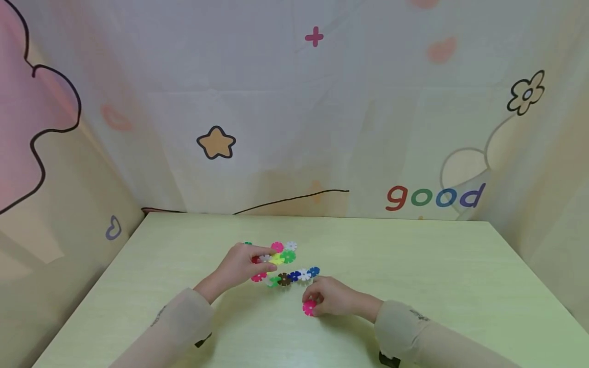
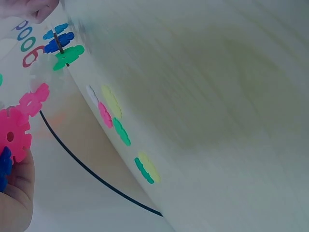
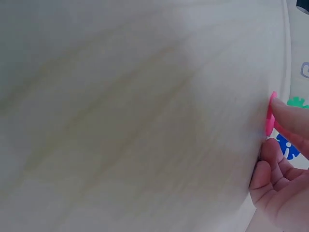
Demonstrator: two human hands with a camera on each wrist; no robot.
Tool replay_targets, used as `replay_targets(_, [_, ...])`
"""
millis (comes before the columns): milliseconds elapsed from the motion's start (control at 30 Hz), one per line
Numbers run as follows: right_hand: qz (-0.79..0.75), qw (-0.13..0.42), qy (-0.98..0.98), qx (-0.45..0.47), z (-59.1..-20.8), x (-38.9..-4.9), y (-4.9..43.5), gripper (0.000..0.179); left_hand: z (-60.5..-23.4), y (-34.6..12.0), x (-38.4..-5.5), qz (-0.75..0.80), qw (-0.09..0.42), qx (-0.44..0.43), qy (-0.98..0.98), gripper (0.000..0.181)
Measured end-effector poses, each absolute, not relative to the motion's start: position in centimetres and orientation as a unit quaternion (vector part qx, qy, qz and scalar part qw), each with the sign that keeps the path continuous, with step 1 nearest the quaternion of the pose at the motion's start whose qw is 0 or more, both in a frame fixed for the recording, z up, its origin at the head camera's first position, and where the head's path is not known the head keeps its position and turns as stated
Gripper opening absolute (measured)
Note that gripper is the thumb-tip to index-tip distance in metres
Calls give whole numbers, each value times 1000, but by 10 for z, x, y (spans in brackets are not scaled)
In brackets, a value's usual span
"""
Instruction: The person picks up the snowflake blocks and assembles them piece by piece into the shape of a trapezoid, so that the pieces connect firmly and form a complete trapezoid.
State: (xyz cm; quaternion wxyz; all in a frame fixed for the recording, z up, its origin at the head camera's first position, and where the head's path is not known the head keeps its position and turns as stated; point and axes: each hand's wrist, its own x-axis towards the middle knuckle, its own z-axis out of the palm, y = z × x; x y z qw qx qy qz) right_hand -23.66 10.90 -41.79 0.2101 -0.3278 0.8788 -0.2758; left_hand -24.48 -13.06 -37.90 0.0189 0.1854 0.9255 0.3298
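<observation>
Plastic snowflake discs with notched rims are in view. In the head view my left hand [image 1: 239, 266] grips the left end of a linked chain of snowflake discs [image 1: 284, 279], with pink, green, brown, white and blue pieces. The left wrist view shows a pink disc [image 2: 14, 133] by its fingers, with the chain raised off the table. To the right and nearer, my right hand [image 1: 335, 296] pinches a pink snowflake disc [image 1: 309, 307] between thumb and fingers, apart from the chain. Part of the chain hides behind the left hand.
Loose discs lie on the table beyond the left hand: a pink disc [image 1: 277, 247], a white disc [image 1: 291, 246], a green disc [image 1: 288, 256] and a yellow disc [image 1: 277, 259]. The pale table [image 1: 414, 266] ends at a printed curtain [image 1: 294, 128].
</observation>
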Motion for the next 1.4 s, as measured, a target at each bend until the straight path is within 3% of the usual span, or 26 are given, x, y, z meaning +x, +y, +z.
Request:
replay_targets(333, [-308, 212, 871, -317, -418, -234, 113, 15, -378, -128, -241, 334, 14, 193, 922, 39])
replay_targets(700, [-412, 231, 828, -301, -398, -234, 137, 11, -379, -127, -233, 333, 49, 226, 914, 37])
replay_targets(1067, [-498, 194, 805, -257, -367, -234, 143, 13, -374, -118, -223, 357, 84, 256, 895, 39])
replay_targets(1400, [-551, 210, 779, -214, -366, -234, 141, 22, -378, -113, -212, 343, 9, 297, 891, 38])
